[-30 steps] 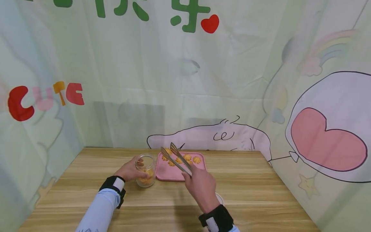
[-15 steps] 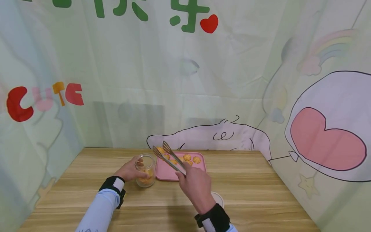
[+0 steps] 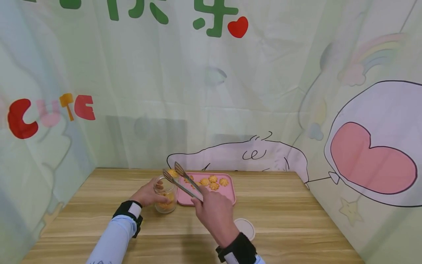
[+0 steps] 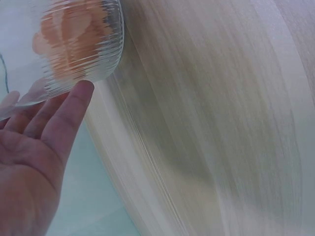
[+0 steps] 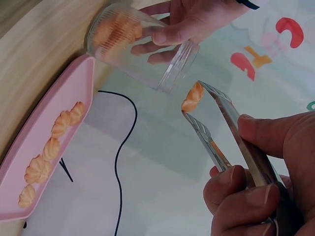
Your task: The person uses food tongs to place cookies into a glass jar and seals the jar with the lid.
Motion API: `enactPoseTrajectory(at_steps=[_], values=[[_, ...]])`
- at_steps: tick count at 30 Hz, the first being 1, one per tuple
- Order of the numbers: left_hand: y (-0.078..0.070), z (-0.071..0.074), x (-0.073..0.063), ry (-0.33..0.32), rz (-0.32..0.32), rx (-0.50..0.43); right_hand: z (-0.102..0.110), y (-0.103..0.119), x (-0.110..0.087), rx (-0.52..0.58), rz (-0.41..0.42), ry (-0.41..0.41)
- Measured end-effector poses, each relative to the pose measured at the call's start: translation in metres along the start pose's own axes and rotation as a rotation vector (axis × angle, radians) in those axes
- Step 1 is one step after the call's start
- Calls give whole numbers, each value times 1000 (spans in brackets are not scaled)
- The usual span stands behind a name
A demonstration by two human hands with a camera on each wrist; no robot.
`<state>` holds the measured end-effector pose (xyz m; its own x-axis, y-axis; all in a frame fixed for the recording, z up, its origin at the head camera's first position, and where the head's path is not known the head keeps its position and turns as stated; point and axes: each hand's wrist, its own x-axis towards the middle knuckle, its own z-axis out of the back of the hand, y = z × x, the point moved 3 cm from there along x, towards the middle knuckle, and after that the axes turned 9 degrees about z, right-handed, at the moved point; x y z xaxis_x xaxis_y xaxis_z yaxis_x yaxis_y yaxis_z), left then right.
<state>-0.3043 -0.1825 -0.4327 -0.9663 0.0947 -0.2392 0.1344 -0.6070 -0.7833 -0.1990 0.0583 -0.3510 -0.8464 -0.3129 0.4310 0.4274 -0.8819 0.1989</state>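
My left hand (image 3: 149,193) is curled round a ribbed glass jar (image 5: 147,61) that stands on the table without a lid. Cookies (image 4: 74,37) lie at the bottom of the jar. With my right hand (image 3: 215,212) I grip metal tongs (image 5: 238,132). Their tips pinch one golden cookie (image 5: 192,97), held above and just beyond the jar's mouth. Right of the jar is a pink tray (image 3: 227,198) with several swirl-shaped cookies (image 3: 213,179) on it.
A round white lid (image 3: 245,229) lies on the wooden table (image 3: 290,220), partly behind my right wrist. A printed cloth (image 3: 138,91) hangs at the back and sides of the table.
My right hand has moved left with the tongs, carrying the pinched cookie from over the tray to near the jar's mouth. More of the white lid shows. The left hand and jar have stayed put.
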Motion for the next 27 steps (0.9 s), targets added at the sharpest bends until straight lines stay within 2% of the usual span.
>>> enactPoseTrajectory(at_steps=[12, 27], values=[[0, 1, -1, 5, -4, 9, -1, 6, -1, -10, 35, -9], [-1, 0, 0, -5, -17, 14, -1, -19, 2, -13, -29, -21]])
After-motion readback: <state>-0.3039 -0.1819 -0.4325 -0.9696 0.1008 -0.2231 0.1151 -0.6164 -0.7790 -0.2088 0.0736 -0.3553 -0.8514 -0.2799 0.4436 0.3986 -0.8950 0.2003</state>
